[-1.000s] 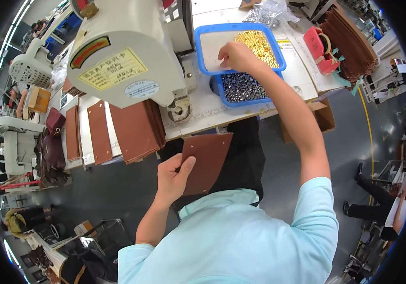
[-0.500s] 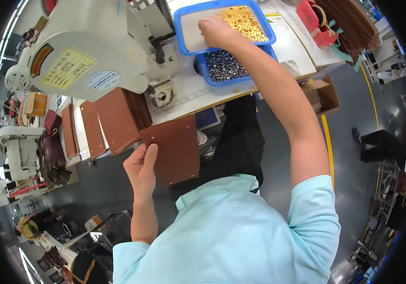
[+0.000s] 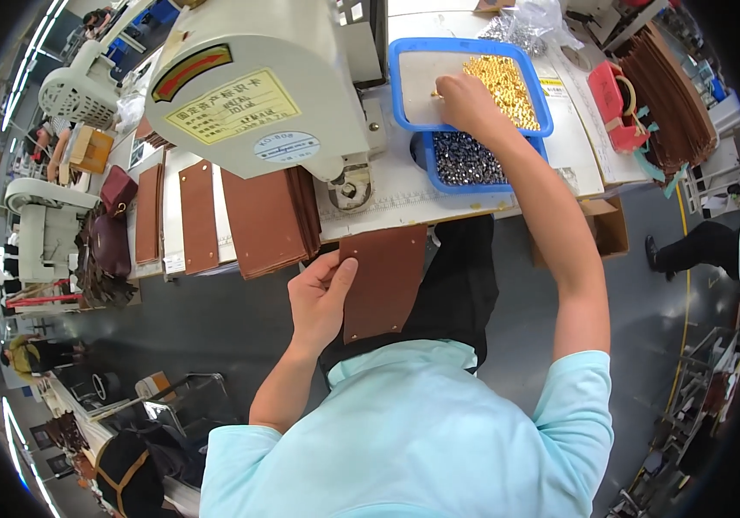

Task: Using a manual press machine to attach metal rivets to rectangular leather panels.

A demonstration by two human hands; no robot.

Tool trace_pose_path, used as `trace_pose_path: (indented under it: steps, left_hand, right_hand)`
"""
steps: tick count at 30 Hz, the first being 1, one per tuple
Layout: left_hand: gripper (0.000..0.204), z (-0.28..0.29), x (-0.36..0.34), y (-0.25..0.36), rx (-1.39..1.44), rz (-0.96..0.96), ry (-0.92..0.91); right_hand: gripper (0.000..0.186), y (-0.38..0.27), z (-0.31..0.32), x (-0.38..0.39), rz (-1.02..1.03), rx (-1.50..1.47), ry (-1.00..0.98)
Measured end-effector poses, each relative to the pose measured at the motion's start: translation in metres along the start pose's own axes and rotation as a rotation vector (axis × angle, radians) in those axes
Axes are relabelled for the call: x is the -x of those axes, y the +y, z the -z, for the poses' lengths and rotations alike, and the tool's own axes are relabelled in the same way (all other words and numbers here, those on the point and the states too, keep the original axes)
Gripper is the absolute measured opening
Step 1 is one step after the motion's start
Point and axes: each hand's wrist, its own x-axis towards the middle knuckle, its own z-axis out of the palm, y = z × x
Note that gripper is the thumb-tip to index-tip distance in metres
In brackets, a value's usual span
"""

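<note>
My left hand [image 3: 320, 298] pinches the upper left edge of a brown leather panel [image 3: 383, 289]. The panel hangs in front of the table edge, with small metal studs at its lower corners and small marks or holes near its upper ones. My right hand [image 3: 472, 105] is over the upper blue tray [image 3: 400, 82], fingers pinched together at its bare left part. A small gold metal piece appears to show at the fingertips. Gold metal pieces [image 3: 503, 86] heap in the tray's right side. Below it, a second blue tray [image 3: 473, 187] holds dark metal pieces [image 3: 469, 160].
A pale green press machine [image 3: 258, 95] stands left of the trays, its working end [image 3: 351, 186] near the table edge. Stacked brown leather panels [image 3: 270, 220] lie left of it. A red tape dispenser [image 3: 611, 104] and more brown pieces [image 3: 667, 95] sit right. A cardboard box [image 3: 607, 229] is below.
The view has shifted, so the machine and trays appear farther right. My right hand stays over the upper tray, its fingers now pinched. My left hand still holds the panel, now hanging straighter.
</note>
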Motion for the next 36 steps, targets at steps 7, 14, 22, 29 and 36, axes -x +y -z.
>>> trace_pose_path:
  steps: [7, 14, 22, 29, 36]
  left_hand:
    - [0.027, -0.004, -0.014, -0.008, 0.174, 0.113, 0.014]
    - [0.027, -0.012, -0.018, 0.000, 0.171, 0.150, -0.149]
    - [0.029, -0.006, -0.015, 0.001, 0.078, 0.102, -0.288]
    - [0.026, -0.005, -0.010, 0.001, -0.299, -0.183, -0.256]
    - [0.016, -0.005, -0.006, -0.015, -0.353, -0.446, -0.237]
  right_hand:
    - [0.019, -0.118, 0.080, 0.091, -0.163, -1.130, 0.128]
    - [0.017, -0.170, 0.050, 0.163, -0.157, -1.199, 0.142]
    - [0.020, -0.170, 0.056, 0.165, -0.137, -1.157, 0.066]
    - [0.021, -0.168, 0.056, 0.168, -0.056, -0.978, 0.114]
    - [0.019, -0.079, 0.022, 0.134, -0.222, -0.630, 0.028]
